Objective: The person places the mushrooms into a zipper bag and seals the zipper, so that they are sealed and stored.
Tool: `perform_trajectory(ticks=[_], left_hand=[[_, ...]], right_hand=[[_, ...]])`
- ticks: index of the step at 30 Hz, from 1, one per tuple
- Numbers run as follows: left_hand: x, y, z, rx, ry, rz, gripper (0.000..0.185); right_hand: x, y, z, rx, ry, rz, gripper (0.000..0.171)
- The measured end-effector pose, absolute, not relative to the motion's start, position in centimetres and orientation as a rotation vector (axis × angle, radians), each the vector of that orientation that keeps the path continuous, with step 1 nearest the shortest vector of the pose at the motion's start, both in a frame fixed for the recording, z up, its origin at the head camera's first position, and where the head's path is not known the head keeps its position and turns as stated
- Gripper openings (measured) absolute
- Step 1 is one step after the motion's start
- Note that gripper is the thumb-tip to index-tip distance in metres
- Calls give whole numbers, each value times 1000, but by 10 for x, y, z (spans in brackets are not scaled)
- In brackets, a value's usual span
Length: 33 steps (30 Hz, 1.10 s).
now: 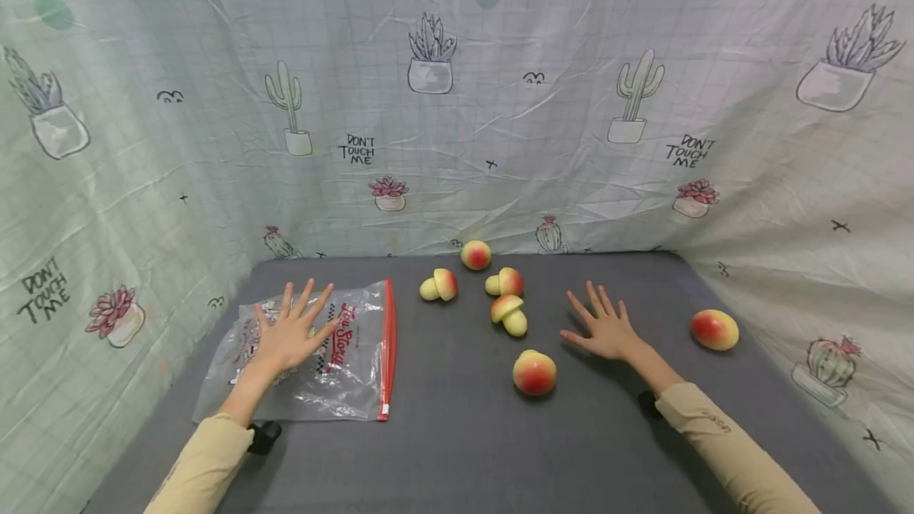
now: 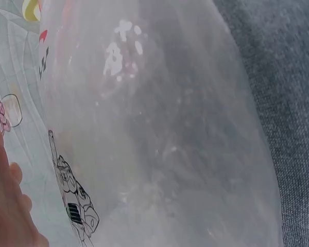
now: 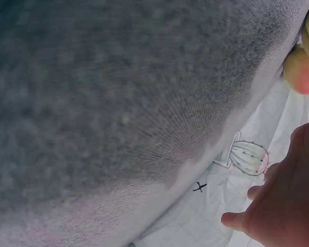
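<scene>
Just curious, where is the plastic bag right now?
In the head view the plastic bag lies flat on the grey table's left side, under the left hand.

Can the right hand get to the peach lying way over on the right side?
Probably yes. The right hand lies open on the grey mat, and nothing sits between it and that peach.
</scene>
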State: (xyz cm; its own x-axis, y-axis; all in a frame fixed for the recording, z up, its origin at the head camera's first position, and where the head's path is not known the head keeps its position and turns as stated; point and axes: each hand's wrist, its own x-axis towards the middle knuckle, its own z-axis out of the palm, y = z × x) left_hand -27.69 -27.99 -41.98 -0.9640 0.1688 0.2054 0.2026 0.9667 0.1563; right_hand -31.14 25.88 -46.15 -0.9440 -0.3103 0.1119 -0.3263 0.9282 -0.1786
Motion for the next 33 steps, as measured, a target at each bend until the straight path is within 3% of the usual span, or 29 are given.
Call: perform_trajectory(ticks=[16, 33], left_hand=[[-273, -269, -428, -365, -2896, -216, 67], [-230, -255, -438, -583, -2791, -120, 65]], right_hand=[[-272, 339, -456, 298, -2822, 246, 68], [-249, 302, -455, 509, -2689, 179, 63]])
